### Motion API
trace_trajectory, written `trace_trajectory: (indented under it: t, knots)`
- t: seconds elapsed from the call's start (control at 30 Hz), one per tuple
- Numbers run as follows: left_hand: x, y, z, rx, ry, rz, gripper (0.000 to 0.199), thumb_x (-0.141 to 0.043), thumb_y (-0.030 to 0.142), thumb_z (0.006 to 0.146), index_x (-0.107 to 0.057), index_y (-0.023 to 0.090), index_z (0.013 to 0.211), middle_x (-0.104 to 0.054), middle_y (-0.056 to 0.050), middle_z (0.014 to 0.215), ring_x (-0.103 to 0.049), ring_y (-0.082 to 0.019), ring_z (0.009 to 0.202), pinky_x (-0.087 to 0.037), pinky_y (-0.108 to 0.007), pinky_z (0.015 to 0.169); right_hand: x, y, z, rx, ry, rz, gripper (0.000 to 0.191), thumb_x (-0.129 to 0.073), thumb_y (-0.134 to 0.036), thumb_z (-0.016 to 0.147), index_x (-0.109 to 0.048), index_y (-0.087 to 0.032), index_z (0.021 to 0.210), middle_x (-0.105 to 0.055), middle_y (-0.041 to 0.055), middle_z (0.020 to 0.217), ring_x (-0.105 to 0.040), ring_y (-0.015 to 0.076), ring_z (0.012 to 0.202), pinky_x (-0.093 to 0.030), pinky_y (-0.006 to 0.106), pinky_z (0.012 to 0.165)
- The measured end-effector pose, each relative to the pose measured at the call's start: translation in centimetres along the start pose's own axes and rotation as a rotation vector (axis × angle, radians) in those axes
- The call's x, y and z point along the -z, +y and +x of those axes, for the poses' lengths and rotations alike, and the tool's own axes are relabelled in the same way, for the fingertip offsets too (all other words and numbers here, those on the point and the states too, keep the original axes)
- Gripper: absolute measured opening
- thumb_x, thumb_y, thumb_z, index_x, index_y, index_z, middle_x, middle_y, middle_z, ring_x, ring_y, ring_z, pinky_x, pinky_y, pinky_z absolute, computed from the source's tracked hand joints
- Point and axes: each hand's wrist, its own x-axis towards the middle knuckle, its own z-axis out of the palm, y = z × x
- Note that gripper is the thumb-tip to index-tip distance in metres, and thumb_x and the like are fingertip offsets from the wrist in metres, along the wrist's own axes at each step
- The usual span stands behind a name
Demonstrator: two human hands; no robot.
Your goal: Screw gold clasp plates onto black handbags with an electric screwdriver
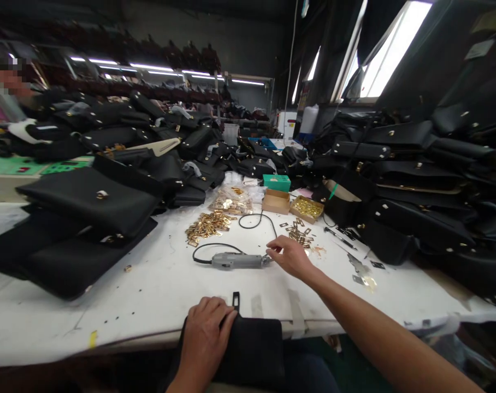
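Observation:
My left hand lies over a black leather bag piece at the table's front edge, fingers curled on it and gripping it. A short black tab with a slotted end sticks up beside the fingertips. My right hand is above the table, at the tip of a grey electric screwdriver that lies on its side. Its thumb and fingers are pinched together; whatever is between them is too small to make out. Behind the screwdriver lies a heap of gold metal fittings.
Loose metal plates lie beyond my right hand. Behind are an open cardboard box, a box of small gold parts and a green box. Black bags are piled left and right. A pen lies at right.

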Motion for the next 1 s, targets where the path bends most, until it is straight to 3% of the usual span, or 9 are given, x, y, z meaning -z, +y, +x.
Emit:
trace_trajectory:
  t: [0.13, 0.3, 0.43, 0.57, 0.67, 0.77, 0.87, 1.0]
  knots:
    - [-0.2, 0.1, -0.1, 0.043, 0.001, -0.03, 0.012, -0.061, 0.024, 0.095, -0.07, 0.026, 0.087, -0.069, -0.002, 0.091, -0.06, -0.023, 0.089, -0.039, -0.038, 0.077, -3.9, -4.0, 5.6, 0.024, -0.127, -0.034, 0.021, -0.064, -0.035, 0.091, -0.077, -0.026, 0.105, -0.074, 0.0021, 0.103, -0.067, 0.0165, 0.088, -0.048, 0.026, 0.08]
    - [-0.5, 0.0, -0.4, 0.101, 0.018, -0.081, 0.008, -0.064, 0.022, 0.094, -0.069, 0.026, 0.089, -0.067, -0.002, 0.09, -0.06, -0.023, 0.089, -0.041, -0.038, 0.077, -9.1, -6.0, 12.3, 0.008, -0.201, -0.136, 0.021, -0.066, -0.034, 0.088, -0.077, -0.028, 0.105, -0.073, 0.0026, 0.109, -0.066, 0.0206, 0.099, -0.046, 0.028, 0.08]
    - [-0.9, -0.2, -0.6, 0.139, 0.067, -0.144, 0.011, -0.069, 0.018, 0.089, -0.068, 0.026, 0.097, -0.068, -0.003, 0.095, -0.06, -0.024, 0.093, -0.044, -0.039, 0.079, -12.3, -6.0, 14.6, -0.013, -0.219, -0.202, 0.021, -0.066, -0.033, 0.088, -0.077, -0.029, 0.105, -0.071, 0.0046, 0.111, -0.065, 0.0215, 0.097, -0.045, 0.028, 0.076]
    - [-1.0, -0.3, -0.4, 0.168, 0.073, -0.181, 0.018, -0.071, 0.016, 0.086, -0.067, 0.025, 0.101, -0.069, -0.003, 0.098, -0.061, -0.025, 0.096, -0.047, -0.041, 0.081, -13.2, -6.0, 15.2, 0.007, -0.196, -0.221, 0.02, -0.06, -0.033, 0.092, -0.077, -0.026, 0.1, -0.07, 0.0056, 0.109, -0.064, 0.0205, 0.094, -0.044, 0.027, 0.075]
    - [-1.0, -0.2, -0.3, 0.195, 0.051, -0.189, 0.02, -0.072, 0.017, 0.086, -0.068, 0.025, 0.103, -0.07, -0.004, 0.101, -0.061, -0.027, 0.098, -0.047, -0.043, 0.082, -11.9, -6.4, 14.4, 0.028, -0.169, -0.197, 0.025, -0.052, -0.028, 0.096, -0.076, -0.022, 0.092, -0.071, 0.0064, 0.103, -0.063, 0.0201, 0.095, -0.043, 0.027, 0.077]
    - [-0.9, -0.1, -0.1, 0.22, 0.022, -0.183, 0.026, -0.072, 0.021, 0.087, -0.068, 0.023, 0.113, -0.07, -0.007, 0.108, -0.06, -0.028, 0.105, -0.048, -0.045, 0.088, -9.7, -6.6, 11.3, 0.055, -0.127, -0.108, 0.031, -0.045, -0.031, 0.1, -0.074, -0.021, 0.097, -0.071, 0.0058, 0.103, -0.062, 0.0186, 0.096, -0.044, 0.027, 0.082]
    - [-0.7, -0.1, 0.2, 0.223, -0.022, -0.159, 0.035, -0.07, 0.027, 0.09, -0.065, 0.023, 0.124, -0.068, -0.008, 0.118, -0.058, -0.03, 0.111, -0.047, -0.046, 0.092, -7.6, -6.0, 5.5, 0.052, -0.094, 0.23, 0.031, -0.05, -0.039, 0.098, -0.074, -0.019, 0.099, -0.072, 0.0041, 0.092, -0.062, 0.0168, 0.082, -0.046, 0.026, 0.075]
    - [-0.2, 0.1, 1.0, 0.21, -0.13, -0.087, 0.033, -0.066, 0.032, 0.092, -0.067, 0.026, 0.124, -0.066, -0.007, 0.12, -0.056, -0.029, 0.111, -0.046, -0.045, 0.091, -6.8, -4.4, -2.6, -0.112, -0.153, 0.534, 0.024, -0.062, -0.038, 0.089, -0.075, -0.018, 0.093, -0.071, 0.002, 0.079, -0.059, 0.0158, 0.068, -0.046, 0.026, 0.063]
